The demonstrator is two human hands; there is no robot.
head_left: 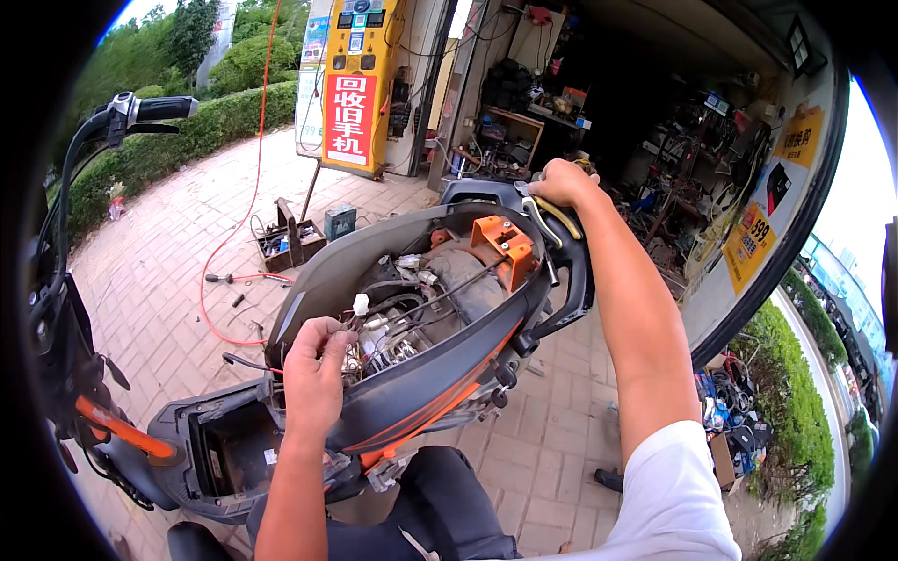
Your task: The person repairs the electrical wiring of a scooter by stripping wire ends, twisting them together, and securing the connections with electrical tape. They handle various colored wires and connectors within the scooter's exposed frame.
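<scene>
A dark scooter body [440,366] with orange stripes stands in front of me, its top open on wiring [393,341], a white connector [361,304] and an orange bracket [505,245]. My left hand [320,360] pinches at the near end of the wiring; what its fingertips hold is hidden. Across at the rear, my right hand [566,187] has curled fingers over the black grab rail [577,280], beside a silver-handled tool [547,227] and a yellow-handled tool [564,215]. I cannot make out exactly what that hand grips.
Handlebars [154,109] and an open footboard box [224,439] are at left. On the paving behind lie a toolbox [290,243], a teal box [340,222] and a red hose [215,327]. A yellow kiosk [351,51] stands beside a cluttered doorway; a parts pile [734,425] is at right.
</scene>
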